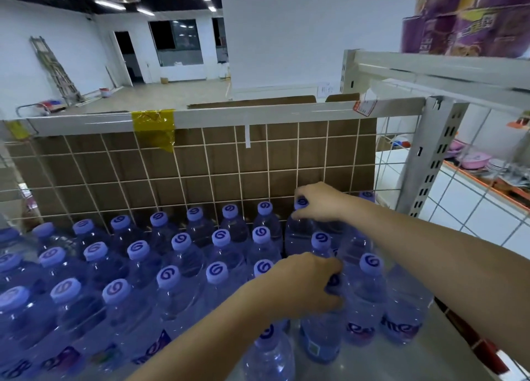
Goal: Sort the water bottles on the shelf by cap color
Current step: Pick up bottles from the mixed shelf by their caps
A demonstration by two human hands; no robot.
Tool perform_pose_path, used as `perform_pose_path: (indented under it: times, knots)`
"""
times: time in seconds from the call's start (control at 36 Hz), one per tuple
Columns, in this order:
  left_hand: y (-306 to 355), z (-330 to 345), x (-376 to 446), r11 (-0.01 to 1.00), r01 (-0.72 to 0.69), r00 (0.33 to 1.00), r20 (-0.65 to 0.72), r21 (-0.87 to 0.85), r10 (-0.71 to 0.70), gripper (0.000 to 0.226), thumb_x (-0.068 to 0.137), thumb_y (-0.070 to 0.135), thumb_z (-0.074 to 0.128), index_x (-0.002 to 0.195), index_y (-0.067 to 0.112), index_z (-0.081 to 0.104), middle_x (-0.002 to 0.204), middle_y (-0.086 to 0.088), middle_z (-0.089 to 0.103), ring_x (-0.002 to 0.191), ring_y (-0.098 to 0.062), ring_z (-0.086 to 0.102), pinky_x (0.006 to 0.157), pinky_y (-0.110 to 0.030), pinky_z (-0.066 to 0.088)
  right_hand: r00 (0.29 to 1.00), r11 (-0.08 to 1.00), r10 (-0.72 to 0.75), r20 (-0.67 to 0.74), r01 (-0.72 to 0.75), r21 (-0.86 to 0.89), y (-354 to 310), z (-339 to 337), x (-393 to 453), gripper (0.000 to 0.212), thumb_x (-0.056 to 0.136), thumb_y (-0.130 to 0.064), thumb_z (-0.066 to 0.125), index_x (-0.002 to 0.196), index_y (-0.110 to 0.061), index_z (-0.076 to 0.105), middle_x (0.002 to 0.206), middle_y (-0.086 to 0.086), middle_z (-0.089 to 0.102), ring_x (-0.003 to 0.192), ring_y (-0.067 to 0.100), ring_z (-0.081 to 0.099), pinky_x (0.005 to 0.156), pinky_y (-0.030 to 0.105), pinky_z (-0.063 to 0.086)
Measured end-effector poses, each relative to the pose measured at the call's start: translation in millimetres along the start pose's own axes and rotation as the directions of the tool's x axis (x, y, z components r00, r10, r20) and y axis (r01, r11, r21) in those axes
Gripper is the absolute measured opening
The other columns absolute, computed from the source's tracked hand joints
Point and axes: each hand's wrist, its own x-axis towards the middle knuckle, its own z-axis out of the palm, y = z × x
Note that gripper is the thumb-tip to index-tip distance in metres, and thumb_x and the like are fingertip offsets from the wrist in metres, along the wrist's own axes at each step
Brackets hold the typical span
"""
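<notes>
Grey shelf (401,360), white-walled rm.

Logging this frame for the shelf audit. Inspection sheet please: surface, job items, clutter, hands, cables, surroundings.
Surface: grey shelf, bare patch at front right; wire grid back backed by cardboard.
Job items: water bottles upright in rows, every visible cap pale purple with a swirl mark.
Clutter: yellow tape on the top rail; red-and-white tag.
Hands: left hand grips a front-row bottle neck; right hand grips the back-row bottle at its cap.
Cables: nothing seen.
Surroundings: purple cartons on the upper shelf, ladder at the far wall, dishes at right.
</notes>
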Motion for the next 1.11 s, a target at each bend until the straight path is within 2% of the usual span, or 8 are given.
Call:
perform_pose_path:
  times: [0.14, 0.33, 0.58, 0.69, 0.75, 0.83, 0.94, 1.11]
  knots:
    - [-4, 0, 0, 1.000, -0.003, 1.000, 0.004, -0.018, 0.003, 0.023, 0.085, 0.035, 0.059, 0.089, 0.028, 0.037, 0.082, 0.002, 0.050, 0.071, -0.022, 0.047, 0.064, -0.035, 0.044, 0.999, 0.999, 0.007, 0.032, -0.006, -0.042, -4, 1, 10, 0.036, 0.089, -0.036, 0.066, 0.117, -0.015, 0.056, 0.104, 0.003, 0.053, 0.090, 0.021, 0.051, 0.072, 0.030, 0.041]
    - [-2, 0, 2, 1.000, 0.031, 0.999, 0.041, 0.000, -0.031, 0.027, 0.087, 0.035, 0.057, 0.106, 0.020, 0.044, 0.090, -0.004, 0.054, 0.079, -0.028, 0.052, 0.072, -0.042, 0.050, 0.999, 0.999, 0.033, 0.039, -0.034, 0.019, -1, 8, 15, 0.042, 0.090, -0.035, 0.065, 0.124, -0.014, 0.054, 0.117, 0.010, 0.058, 0.099, 0.026, 0.057, 0.076, 0.032, 0.045]
    - [-2, 2, 2, 0.999, 0.045, 0.998, 0.041, -0.013, -0.045, 0.030, 0.087, 0.038, 0.056, 0.110, 0.021, 0.045, 0.094, -0.004, 0.056, 0.083, -0.029, 0.055, 0.076, -0.043, 0.052, 0.999, 0.997, 0.050, 0.007, -0.050, 0.061, 1, 13, 13, 0.039, 0.088, -0.034, 0.067, 0.120, -0.017, 0.054, 0.116, 0.009, 0.059, 0.090, 0.021, 0.055, 0.074, 0.031, 0.045]
    - [-2, 2, 2, 0.998, 0.064, 0.997, 0.037, -0.015, -0.064, 0.032, 0.086, 0.039, 0.057, 0.111, 0.023, 0.045, 0.091, 0.000, 0.052, 0.085, -0.029, 0.054, 0.077, -0.040, 0.051, 0.998, 0.997, 0.065, 0.017, -0.066, 0.038, 0, 3, 2, 0.069, 0.081, -0.043, 0.073, 0.138, -0.017, 0.043, 0.133, 0.009, 0.053, 0.114, 0.028, 0.055, 0.091, 0.038, 0.049]
    - [-2, 1, 3, 0.998, 0.060, 0.998, 0.038, -0.011, -0.060, 0.030, 0.086, 0.039, 0.057, 0.109, 0.023, 0.045, 0.090, 0.001, 0.051, 0.083, -0.027, 0.054, 0.077, -0.041, 0.051, 0.997, 0.997, 0.076, 0.004, -0.076, -0.021, -4, -7, -7, 0.065, 0.079, -0.046, 0.074, 0.129, -0.013, 0.050, 0.125, 0.009, 0.058, 0.108, 0.028, 0.058, 0.090, 0.041, 0.052]
    - [-1, -1, 2, 0.999, 0.049, 0.999, 0.010, -0.005, -0.049, 0.024, 0.085, 0.039, 0.059, 0.093, 0.026, 0.040, 0.079, 0.006, 0.046, 0.075, -0.022, 0.049, 0.064, -0.033, 0.043, 0.988, 0.991, 0.091, 0.121, -0.078, -0.111, -10, -21, -22, 0.048, 0.078, -0.051, 0.073, 0.099, -0.009, 0.065, 0.096, 0.010, 0.070, 0.086, 0.027, 0.067, 0.071, 0.033, 0.052]
    - [-3, -1, 0, 0.998, 0.059, 0.998, -0.016, -0.001, -0.059, 0.026, 0.084, 0.037, 0.058, 0.096, 0.018, 0.045, 0.071, 0.008, 0.043, 0.071, -0.019, 0.049, 0.055, -0.030, 0.035, 0.928, 0.987, 0.142, 0.344, -0.108, -0.116, -13, -16, -36, 0.054, 0.076, -0.057, 0.072, 0.092, -0.006, 0.066, 0.085, 0.010, 0.072, 0.075, 0.025, 0.072, 0.069, 0.034, 0.057]
    - [-1, -1, -4, 0.997, 0.075, 0.997, 0.009, -0.032, -0.074, 0.029, 0.087, 0.036, 0.057, 0.105, 0.015, 0.046, 0.080, 0.004, 0.047, 0.073, -0.019, 0.050, 0.055, -0.027, 0.036, 0.935, 0.994, 0.091, 0.342, -0.066, -0.084, -13, -6, -36, 0.028, 0.080, -0.037, 0.072, 0.080, -0.012, 0.060, 0.075, 0.007, 0.063, 0.072, 0.026, 0.070, 0.062, 0.031, 0.053]
